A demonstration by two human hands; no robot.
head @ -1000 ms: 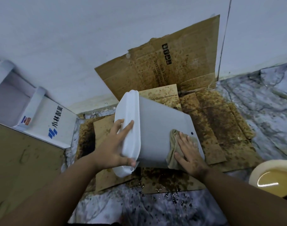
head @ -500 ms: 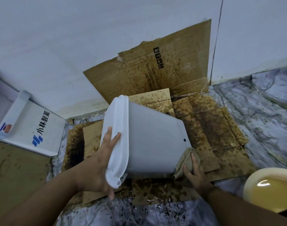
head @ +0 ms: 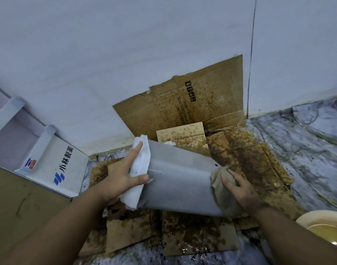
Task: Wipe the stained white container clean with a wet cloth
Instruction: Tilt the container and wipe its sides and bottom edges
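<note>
We've rolled the white container further over on the stained cardboard; our left hand grips its rim, and the cloth has slid under our right hand's grip to the base end, so that end gets wiped now.

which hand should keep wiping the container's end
The right hand. It already presses the cloth against the bottom end of the container. The left hand is busy gripping the rim at the opposite end, steadying the tilted container.
</note>
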